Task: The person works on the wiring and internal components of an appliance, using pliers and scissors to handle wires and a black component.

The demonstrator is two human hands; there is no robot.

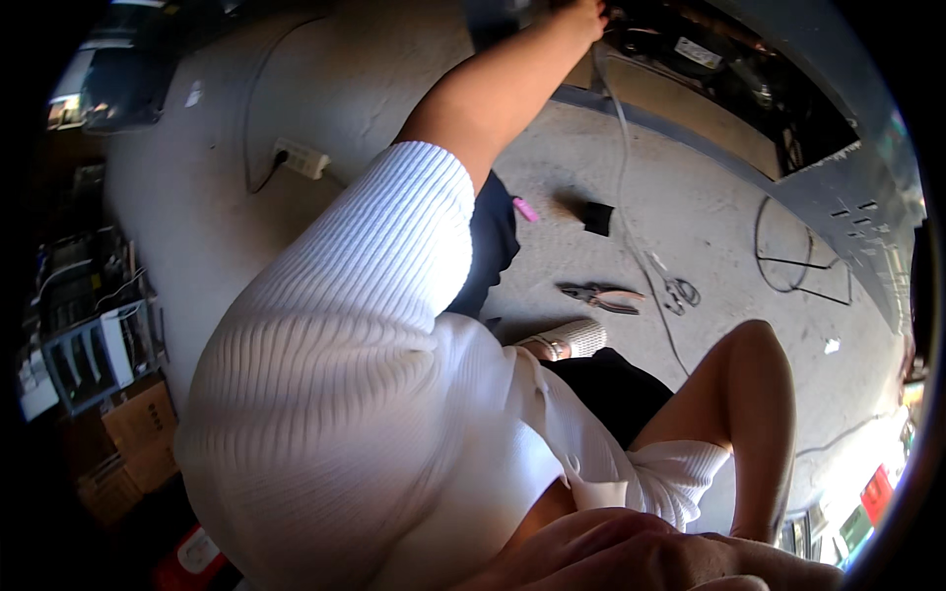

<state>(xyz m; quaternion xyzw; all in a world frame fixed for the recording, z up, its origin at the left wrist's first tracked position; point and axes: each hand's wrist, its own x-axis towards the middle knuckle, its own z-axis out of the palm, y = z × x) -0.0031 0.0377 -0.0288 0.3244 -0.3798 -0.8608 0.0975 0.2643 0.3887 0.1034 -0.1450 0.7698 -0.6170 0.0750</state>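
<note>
From the head view, your left hand (581, 18) reaches up into the open underside of the metal appliance (838, 187), right where the white cable (623, 148) enters it. Whether those fingers pinch the cable cannot be told; they are cut off at the rim. Your right hand (631, 557) rests low near your body, fingers loosely curled, holding nothing visible. Keep the cable slack and feed it straight, not across the metal edge. The pliers (601, 295) lie on the concrete floor (690, 217), near your knee.
</note>
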